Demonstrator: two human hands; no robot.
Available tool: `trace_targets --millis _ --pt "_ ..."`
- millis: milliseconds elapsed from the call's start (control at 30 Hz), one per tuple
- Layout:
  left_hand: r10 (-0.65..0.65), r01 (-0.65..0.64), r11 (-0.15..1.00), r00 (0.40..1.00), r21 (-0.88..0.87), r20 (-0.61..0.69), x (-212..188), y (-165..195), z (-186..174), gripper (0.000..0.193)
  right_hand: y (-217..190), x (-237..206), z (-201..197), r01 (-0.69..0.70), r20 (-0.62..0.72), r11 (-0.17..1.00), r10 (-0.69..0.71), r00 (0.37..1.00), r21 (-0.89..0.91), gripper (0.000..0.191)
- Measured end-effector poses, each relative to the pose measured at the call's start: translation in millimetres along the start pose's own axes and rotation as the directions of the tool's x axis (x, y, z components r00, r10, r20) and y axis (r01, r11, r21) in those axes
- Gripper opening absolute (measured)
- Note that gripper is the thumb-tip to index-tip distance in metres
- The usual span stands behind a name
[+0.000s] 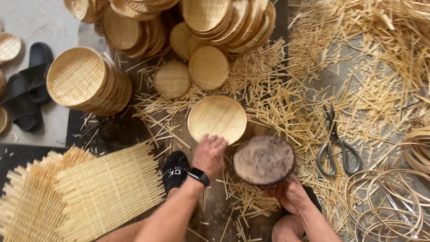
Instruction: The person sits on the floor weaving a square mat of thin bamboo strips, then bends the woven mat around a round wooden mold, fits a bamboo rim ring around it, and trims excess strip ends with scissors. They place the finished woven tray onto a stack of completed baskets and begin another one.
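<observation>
Both hands observed at centre: left hand [209,155] curled, fingers gripping the near rim of a round woven bamboo tray [217,118]; right hand [291,193] cupped against the near edge of a round wooden block [264,160]. Square woven mats [80,200] lie left. Scissors [334,147] lie right among bamboo offcuts.

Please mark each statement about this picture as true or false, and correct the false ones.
1. The left hand touches a round woven tray. True.
2. The right hand holds the shears. False: the shears lie apart on the straw; the right hand is at the edge of a round wooden block.
3. A dark watch sits on the left wrist. True.
4. The square woven mats lie right of the shears. False: they lie far to the left.
5. Black sandals lie at upper left. True.
</observation>
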State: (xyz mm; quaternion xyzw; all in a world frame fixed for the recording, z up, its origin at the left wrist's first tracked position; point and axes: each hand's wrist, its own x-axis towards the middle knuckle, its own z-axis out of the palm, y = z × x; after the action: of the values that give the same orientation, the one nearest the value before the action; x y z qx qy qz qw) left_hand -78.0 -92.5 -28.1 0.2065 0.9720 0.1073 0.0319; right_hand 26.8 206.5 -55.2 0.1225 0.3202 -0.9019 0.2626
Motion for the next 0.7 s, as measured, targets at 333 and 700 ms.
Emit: trace_targets --millis 333,700 --pt "0.175 -0.142 0.979 0.952 0.144 -0.250 11.9 -107.9 -107.6 0.031 4.3 -3.7 5.2 -0.159 -0.544 0.953 -0.008 0.839 -0.259 0.047" --pt "0.021 -0.046 0.988 0.986 -0.148 -0.168 -15.8 -60.9 -19.8 0.028 -5.0 -14.5 17.9 -0.061 -0.461 0.968 -0.061 0.885 -0.245 0.064"
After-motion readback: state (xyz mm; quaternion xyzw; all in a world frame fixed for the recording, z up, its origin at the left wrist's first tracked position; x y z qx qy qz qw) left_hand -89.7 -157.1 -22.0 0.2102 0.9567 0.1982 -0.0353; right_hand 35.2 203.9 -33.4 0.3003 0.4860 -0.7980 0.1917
